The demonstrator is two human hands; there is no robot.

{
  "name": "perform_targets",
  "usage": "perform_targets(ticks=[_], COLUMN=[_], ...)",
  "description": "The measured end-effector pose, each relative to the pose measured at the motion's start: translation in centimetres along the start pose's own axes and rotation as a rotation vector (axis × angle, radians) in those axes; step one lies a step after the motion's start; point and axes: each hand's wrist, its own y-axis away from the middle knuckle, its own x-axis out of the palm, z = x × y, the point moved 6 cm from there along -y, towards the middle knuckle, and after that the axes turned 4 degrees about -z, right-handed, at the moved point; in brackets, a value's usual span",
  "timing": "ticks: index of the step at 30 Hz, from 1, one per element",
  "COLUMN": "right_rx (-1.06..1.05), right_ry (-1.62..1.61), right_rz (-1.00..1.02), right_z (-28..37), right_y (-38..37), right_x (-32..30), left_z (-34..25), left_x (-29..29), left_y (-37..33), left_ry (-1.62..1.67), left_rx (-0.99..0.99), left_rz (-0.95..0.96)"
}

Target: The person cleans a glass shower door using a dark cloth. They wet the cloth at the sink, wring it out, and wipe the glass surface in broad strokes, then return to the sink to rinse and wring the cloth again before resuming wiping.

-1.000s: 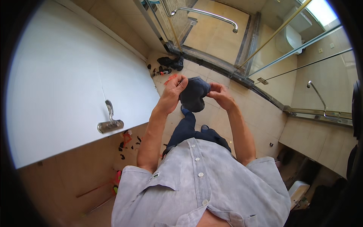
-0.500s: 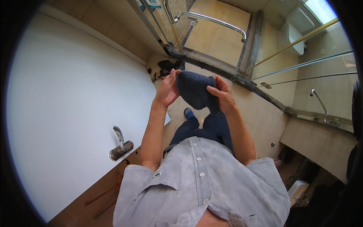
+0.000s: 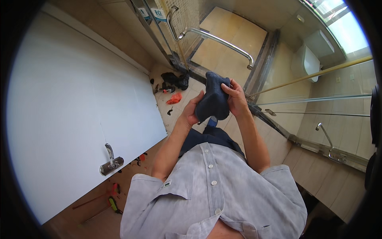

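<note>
A dark blue, soft padded cloth piece (image 3: pixel 215 97) is held up in front of my waist, above my legs. Its outline is uneven, and its exact kind is unclear. My left hand (image 3: pixel 192 109) grips its lower left edge, with the thumb toward the top. Higher up on the other side, my right hand (image 3: pixel 236 96) pinches it, thumb lying across the front and fingers behind. Below the cloth, part of a blue slipper (image 3: pixel 213 122) shows on my foot.
A white door (image 3: pixel 75 99) with a metal lever handle (image 3: pixel 111 163) stands at left. Near its edge lie a black plastic bag (image 3: pixel 178 81), an orange-red scrap (image 3: pixel 174 98) and a green-handled tool (image 3: pixel 114 204). Ahead is glass with a chrome bar (image 3: pixel 219 43); a toilet (image 3: pixel 312 59) stands far right.
The cloth piece has turned from lying wide to standing more upright. My left hand has come down and to the right with its edge. The view has shifted, showing more of the floor at left.
</note>
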Motion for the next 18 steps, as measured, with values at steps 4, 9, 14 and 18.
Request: perform_targets(ticks=[4, 9, 14, 18], right_rx=[0.135, 0.376, 0.437, 0.285], right_ry=[-0.008, -0.112, -0.117, -0.086], right_rz=[-0.09, -0.167, -0.153, -0.205], right_z=[-1.3, -5.6, -8.1, -6.9], right_y=[-1.8, -1.9, -1.7, -3.7], right_x=[-4.1, -10.1, -11.2, -12.2], left_z=[1.2, -0.8, -3.4, -5.0], left_x=[-0.1, -1.5, -4.2, -3.3], left_y=[-1.4, -1.9, -3.1, -3.7], left_ry=[-0.035, -0.222, -0.376, -0.489], left_rx=[0.043, 0.096, 0.148, 0.201], left_rz=[-0.16, -0.392, -0.486, -0.463])
